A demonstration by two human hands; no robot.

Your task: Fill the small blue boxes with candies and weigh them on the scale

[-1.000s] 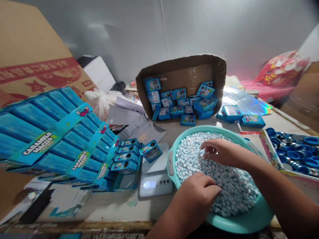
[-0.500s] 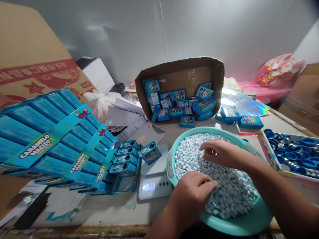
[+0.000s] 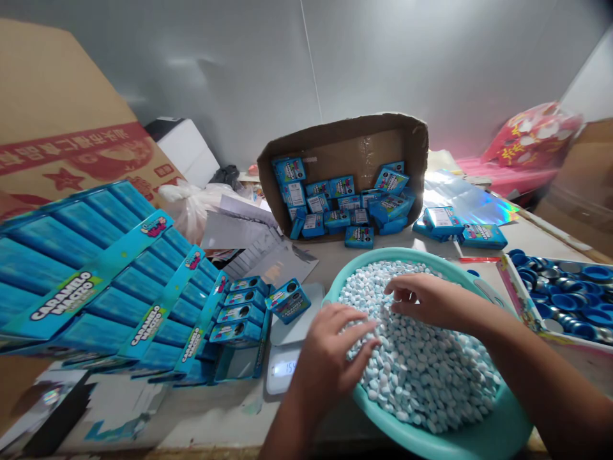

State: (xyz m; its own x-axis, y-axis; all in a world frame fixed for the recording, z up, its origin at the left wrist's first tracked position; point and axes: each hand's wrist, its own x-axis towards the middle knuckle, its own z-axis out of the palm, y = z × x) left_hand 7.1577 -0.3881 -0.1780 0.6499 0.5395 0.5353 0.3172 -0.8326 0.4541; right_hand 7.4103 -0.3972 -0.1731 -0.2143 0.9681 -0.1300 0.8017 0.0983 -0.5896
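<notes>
A turquoise basin (image 3: 514,418) holds many small pale blue and white candies (image 3: 431,377). My left hand (image 3: 338,348) is over the basin's left rim, fingers spread apart, with nothing in it. On the candies near the middle of the basin rests my right hand (image 3: 414,297), its fingers curled; whether anything is between them is hidden. Left of the basin a small blue box (image 3: 288,300) sits tilted on a white scale (image 3: 280,369), whose display is partly covered by my left hand. Beside it, several blue boxes (image 3: 239,313) stand in a display tray (image 3: 238,364).
Stacked blue display cartons (image 3: 96,281) fill the left, by a large cardboard box (image 3: 57,96). Behind the basin, an open carton (image 3: 345,153) holds blue boxes. More boxes (image 3: 443,220) lie right of it. A tray (image 3: 514,281) of blue caps (image 3: 567,300) is at right.
My left hand has moved left and up, from the candies to the basin's left rim, and its fingers have spread. My right hand has barely moved. The view has shifted slightly.
</notes>
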